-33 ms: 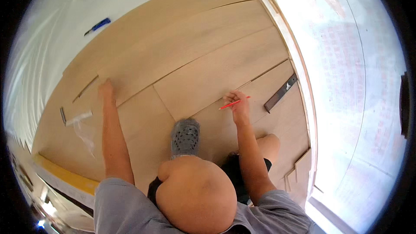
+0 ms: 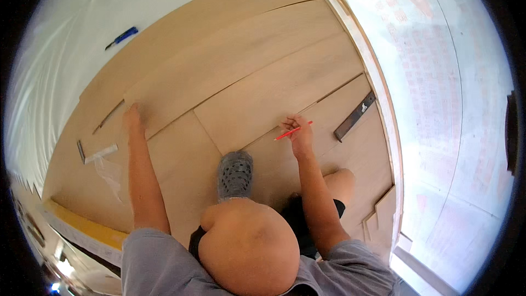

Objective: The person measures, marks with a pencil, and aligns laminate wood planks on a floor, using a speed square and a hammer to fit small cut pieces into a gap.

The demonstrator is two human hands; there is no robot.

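Observation:
My right hand (image 2: 299, 133) holds a red pencil (image 2: 286, 134) over the seam between two wood-look floor planks. The pencil's tip points left and down. Farther left, my left hand (image 2: 133, 118) rests at the left end of a long floor plank (image 2: 181, 85). Its fingers are blurred and partly hidden, so their grip is unclear. A dark flat metal pull bar (image 2: 354, 117) lies on the planks right of my right hand. On the left, an L-shaped square (image 2: 100, 154) lies next to a scrap of clear plastic (image 2: 111, 175).
A blue-handled tool (image 2: 126, 34) lies on white sheeting (image 2: 60, 27) at the upper left. My grey clog (image 2: 235, 175) stands between my arms. A yellow-topped long box (image 2: 82, 222) is at lower left; cut plank pieces (image 2: 382, 214) lie by the pale right-hand edge strip (image 2: 378, 90).
My right hand and the pencil have shifted slightly left. My left hand stays at the plank's end, and the view has moved a little.

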